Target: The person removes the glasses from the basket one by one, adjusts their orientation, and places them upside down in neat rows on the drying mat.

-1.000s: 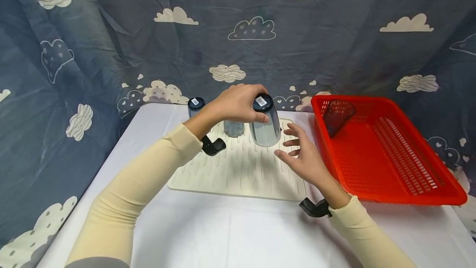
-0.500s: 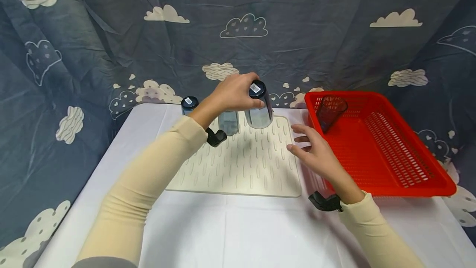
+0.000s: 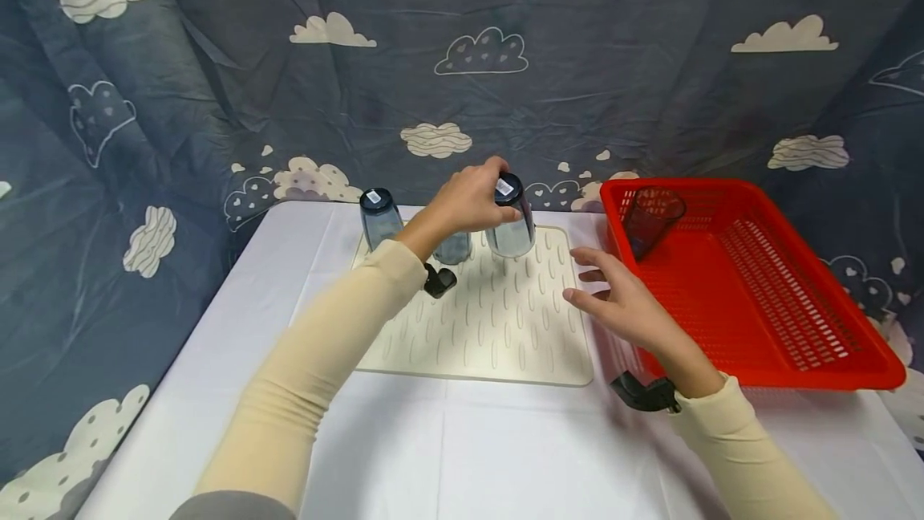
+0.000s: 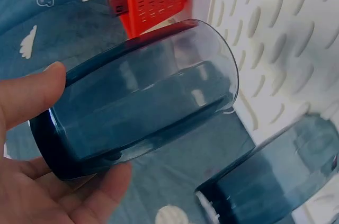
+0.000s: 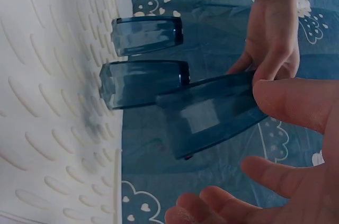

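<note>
My left hand grips a tall smoky-blue drinking glass by its base. The glass is upside down, with a small white label on its base, and it overlaps the back right of the cream ridged mat. In the left wrist view, the thumb and fingers close around the dark base of this glass, whose mouth points toward the mat. My right hand hovers by the mat's right edge, fingers loosely spread around nothing. Two similar glasses stand inverted along the mat's back: one at left, another partly behind my left wrist.
A red plastic basket with slotted sides stands right of the mat, beside my right hand. One dark glass leans in its back left corner. White cloth covers the table, and a cloud-patterned curtain hangs behind.
My left hand has carried the inverted glass away from me, toward the back of the mat. The right hand has drawn away from the glass to the right, nearer the basket.
</note>
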`<state>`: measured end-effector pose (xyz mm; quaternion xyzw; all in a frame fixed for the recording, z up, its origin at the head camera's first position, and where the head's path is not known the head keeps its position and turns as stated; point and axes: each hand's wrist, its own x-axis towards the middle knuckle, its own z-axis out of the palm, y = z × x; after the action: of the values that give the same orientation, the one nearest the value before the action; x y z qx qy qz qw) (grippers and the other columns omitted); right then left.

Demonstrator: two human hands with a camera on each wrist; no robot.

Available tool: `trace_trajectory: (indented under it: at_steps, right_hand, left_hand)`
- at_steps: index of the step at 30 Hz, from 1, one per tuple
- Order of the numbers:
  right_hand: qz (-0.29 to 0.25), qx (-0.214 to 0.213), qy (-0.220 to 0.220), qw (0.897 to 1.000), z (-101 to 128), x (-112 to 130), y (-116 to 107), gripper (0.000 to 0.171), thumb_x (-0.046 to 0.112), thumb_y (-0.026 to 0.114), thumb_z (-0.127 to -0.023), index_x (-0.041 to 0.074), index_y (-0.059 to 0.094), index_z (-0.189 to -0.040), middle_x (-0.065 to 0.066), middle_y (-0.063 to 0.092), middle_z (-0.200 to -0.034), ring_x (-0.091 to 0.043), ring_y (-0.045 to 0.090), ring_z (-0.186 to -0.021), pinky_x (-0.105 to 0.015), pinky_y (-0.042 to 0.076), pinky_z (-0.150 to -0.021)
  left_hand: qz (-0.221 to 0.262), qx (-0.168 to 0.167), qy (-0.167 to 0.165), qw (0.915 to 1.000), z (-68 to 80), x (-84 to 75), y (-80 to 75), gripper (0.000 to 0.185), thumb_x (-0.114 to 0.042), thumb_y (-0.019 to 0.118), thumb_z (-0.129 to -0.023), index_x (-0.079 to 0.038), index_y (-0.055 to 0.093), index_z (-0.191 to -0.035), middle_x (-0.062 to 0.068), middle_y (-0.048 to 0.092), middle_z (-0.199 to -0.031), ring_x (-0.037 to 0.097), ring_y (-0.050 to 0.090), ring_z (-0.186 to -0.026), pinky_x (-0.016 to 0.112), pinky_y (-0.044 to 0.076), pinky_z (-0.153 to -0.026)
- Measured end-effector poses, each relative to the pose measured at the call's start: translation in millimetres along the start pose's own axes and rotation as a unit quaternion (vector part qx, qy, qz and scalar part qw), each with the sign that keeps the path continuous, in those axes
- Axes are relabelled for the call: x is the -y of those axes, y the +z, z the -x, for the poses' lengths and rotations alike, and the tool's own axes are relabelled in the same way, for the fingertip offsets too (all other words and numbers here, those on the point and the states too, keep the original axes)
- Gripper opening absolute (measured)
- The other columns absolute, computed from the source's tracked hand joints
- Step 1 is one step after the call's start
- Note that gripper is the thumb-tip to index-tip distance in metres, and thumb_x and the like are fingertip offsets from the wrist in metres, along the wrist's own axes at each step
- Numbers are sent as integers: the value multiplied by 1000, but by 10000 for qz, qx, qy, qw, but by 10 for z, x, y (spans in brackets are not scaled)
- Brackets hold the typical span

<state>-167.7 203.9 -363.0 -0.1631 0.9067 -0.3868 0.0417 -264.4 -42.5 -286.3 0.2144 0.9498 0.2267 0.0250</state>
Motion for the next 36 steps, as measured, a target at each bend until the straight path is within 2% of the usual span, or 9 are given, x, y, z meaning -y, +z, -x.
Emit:
trace_trajectory:
  at_steps: [6, 10, 17, 25, 31, 36]
  right_hand:
    - [-48, 16, 33, 10000, 21, 0, -61, 62, 21, 64, -96, 4, 35, -148, -24, 42, -148, -45, 50, -128, -61, 45, -104]
    - [32, -2, 149, 9999, 29, 29, -103, 64, 23, 63, -96, 6, 33, -150, -23, 41, -150, -45, 49, -129, -61, 46, -103]
    - [25, 52, 231, 9997, 36, 16, -133, 67, 25, 63, -96, 5, 30, -152, -25, 39, -151, -47, 48, -130, -62, 46, -103]
    - [104, 143, 408, 9990, 37, -24, -132, 73, 30, 65, -95, 8, 28, -153, -24, 38, -153, -45, 47, -132, -60, 51, -99]
    - [23, 231, 534, 9983, 46, -27, -107, 75, 33, 66, -95, 9, 27, -154, -23, 36, -154, -45, 45, -134, -59, 49, -101]
    - [3, 161, 414, 9990, 59, -20, -118, 71, 30, 65, -96, 8, 28, -153, -24, 38, -153, -45, 46, -133, -60, 49, -101]
  left_hand:
    - [60, -40, 120, 9999, -114, 16, 177, 63, -36, 73, -89, -16, 47, -142, 3, 65, -127, 21, 63, -112, 39, 52, -95]
    - [76, 13, 32, 10000, -174, 32, 268, 64, -35, 73, -89, -16, 46, -144, 3, 64, -131, 21, 63, -115, 39, 52, -97]
    - [-6, 63, -186, 9998, -254, 42, 411, 71, -35, 72, -90, -18, 40, -151, 6, 54, -147, 24, 54, -132, 42, 47, -108]
    - [153, -245, -299, 9991, -300, 155, 608, 66, -32, 74, -89, -17, 46, -147, 7, 58, -140, 24, 59, -124, 40, 51, -100]
    - [87, -389, -345, 9986, -322, 176, 715, 72, -35, 76, -87, -16, 44, -149, 7, 56, -145, 25, 56, -130, 42, 48, -107]
    - [99, -469, -330, 9983, -343, 162, 775, 73, -33, 77, -86, -15, 44, -149, 8, 56, -145, 26, 57, -130, 42, 47, -107]
